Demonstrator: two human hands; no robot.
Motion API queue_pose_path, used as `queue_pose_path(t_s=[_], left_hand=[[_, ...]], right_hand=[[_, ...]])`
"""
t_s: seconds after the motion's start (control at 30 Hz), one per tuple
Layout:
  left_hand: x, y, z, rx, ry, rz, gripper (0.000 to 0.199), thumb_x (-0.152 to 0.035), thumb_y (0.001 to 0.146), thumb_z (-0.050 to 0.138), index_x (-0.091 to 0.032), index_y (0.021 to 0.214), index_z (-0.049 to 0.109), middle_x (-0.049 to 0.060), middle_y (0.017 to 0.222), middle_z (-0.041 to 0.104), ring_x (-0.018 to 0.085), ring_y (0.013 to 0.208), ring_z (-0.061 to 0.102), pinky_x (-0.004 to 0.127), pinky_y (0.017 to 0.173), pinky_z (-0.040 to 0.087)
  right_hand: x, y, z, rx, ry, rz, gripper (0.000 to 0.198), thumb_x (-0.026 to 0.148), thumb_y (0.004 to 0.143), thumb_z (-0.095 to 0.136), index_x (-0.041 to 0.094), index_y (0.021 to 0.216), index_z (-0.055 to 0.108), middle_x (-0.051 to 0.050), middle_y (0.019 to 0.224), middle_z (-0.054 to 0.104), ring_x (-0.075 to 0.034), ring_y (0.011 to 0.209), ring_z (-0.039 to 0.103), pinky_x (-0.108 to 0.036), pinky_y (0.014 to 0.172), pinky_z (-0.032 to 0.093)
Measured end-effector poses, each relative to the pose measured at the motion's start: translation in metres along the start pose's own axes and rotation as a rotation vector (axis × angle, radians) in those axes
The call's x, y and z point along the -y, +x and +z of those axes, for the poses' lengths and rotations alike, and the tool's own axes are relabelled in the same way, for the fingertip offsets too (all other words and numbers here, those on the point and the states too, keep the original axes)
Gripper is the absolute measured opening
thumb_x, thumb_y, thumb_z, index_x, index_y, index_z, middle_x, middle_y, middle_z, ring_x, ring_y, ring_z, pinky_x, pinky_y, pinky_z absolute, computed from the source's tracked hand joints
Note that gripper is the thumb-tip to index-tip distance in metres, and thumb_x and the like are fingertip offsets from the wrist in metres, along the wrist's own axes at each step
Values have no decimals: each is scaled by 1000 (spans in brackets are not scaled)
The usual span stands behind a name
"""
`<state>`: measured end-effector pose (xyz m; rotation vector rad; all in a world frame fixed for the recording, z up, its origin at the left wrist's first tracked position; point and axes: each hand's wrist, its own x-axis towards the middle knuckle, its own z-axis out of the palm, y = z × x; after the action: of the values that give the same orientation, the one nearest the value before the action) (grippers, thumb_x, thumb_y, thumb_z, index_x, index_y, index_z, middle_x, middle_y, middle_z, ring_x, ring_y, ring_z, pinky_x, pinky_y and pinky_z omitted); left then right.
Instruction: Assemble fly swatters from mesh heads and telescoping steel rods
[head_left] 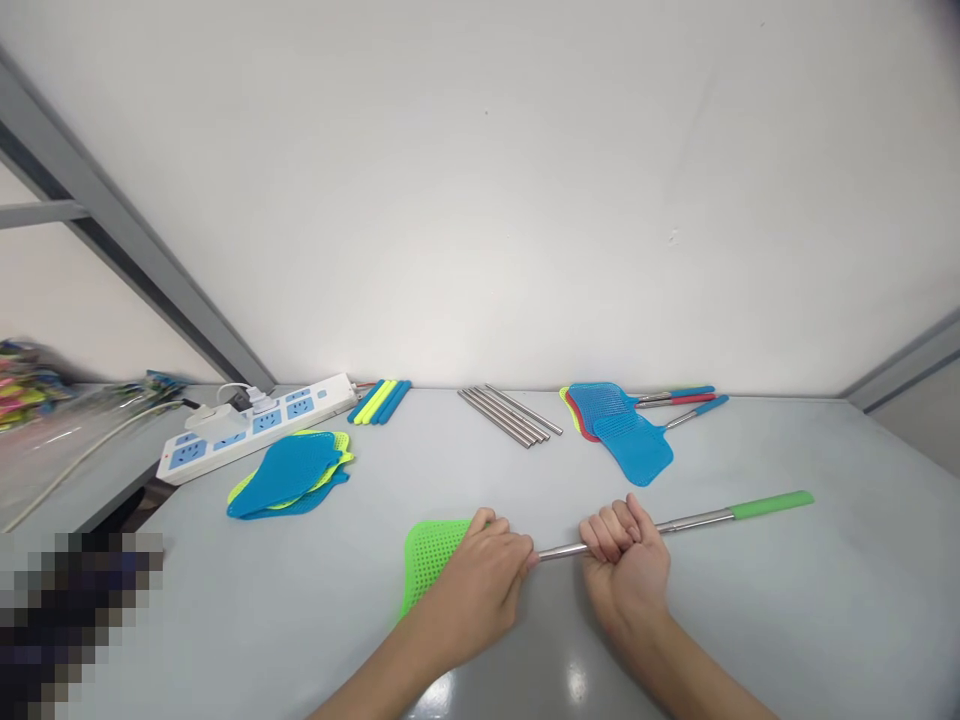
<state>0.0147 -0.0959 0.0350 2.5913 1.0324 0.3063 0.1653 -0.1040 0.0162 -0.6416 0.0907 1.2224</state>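
A green fly swatter [430, 556] with a metal rod and a green grip lies across both my hands, above the table's front. My left hand [491, 575] is closed round the neck, where the perforated head meets the rod, and hides that joint. Farther right, my right hand [626, 565] wraps its fingers round the metal rod, palm side up. The green grip sticks out to the right beyond it. Behind my right hand lie several swatters with rods and grips, a blue one [634, 450] on top and red and yellow ones beneath.
Loose blue and yellow swatter heads [289, 475] are piled at left. Blue and yellow grips [380, 402] and several metal rods [510, 416] lie along the wall. A white power strip [259, 425] with plugs and cables stands at the back left, near plastic-wrapped items [75, 430].
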Motion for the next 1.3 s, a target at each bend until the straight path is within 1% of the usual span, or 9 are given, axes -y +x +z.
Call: queue_pose_path(t_s=[0.17,0.47,0.6,0.77,0.9,1.1,1.3], left_hand=[[0,0,1,-9,2,3,26,-12,85,26,-17,60,30,-2,56,41,13,60,37,30,71,30],[4,4,4,-32,34,32,27,-14,86,26,-17,59,31,-1,56,44,12,60,37,29,69,30],[6,6,6,-57,70,59,27,-15,86,26,-17,60,34,-1,56,44,12,59,36,29,68,30],[5,5,6,-77,71,64,29,-16,86,26,-17,60,39,-1,55,44,13,58,36,29,67,30],[5,4,6,-63,76,65,29,-16,86,26,-17,64,43,-1,57,46,13,59,38,30,68,31],[3,4,8,-36,97,45,29,-17,87,25,-17,63,42,0,58,46,13,60,39,30,68,31],[1,4,7,-63,61,66,30,-16,87,24,-17,65,44,0,58,46,13,60,39,30,68,31]], right_hand=[[0,-1,3,-44,78,28,38,24,75,47,19,52,18,9,43,10,-7,38,6,-23,34,13],[-1,1,2,-10,116,39,37,22,74,47,19,51,19,9,42,11,-6,37,7,-22,34,13],[-2,6,-1,5,96,17,36,21,74,47,19,51,19,9,41,12,-6,36,7,-22,34,13],[-4,8,-4,40,21,-33,36,25,77,41,19,51,17,9,40,11,-6,35,7,-22,34,13],[-5,7,-4,12,57,-19,36,24,77,42,19,51,18,10,40,12,-6,35,7,-22,34,12],[-7,8,-7,31,12,-39,36,25,77,41,19,51,17,10,40,12,-6,35,7,-22,34,12],[-8,7,-8,77,-39,-71,38,26,76,44,19,51,16,10,39,12,-6,35,7,-22,33,13]])
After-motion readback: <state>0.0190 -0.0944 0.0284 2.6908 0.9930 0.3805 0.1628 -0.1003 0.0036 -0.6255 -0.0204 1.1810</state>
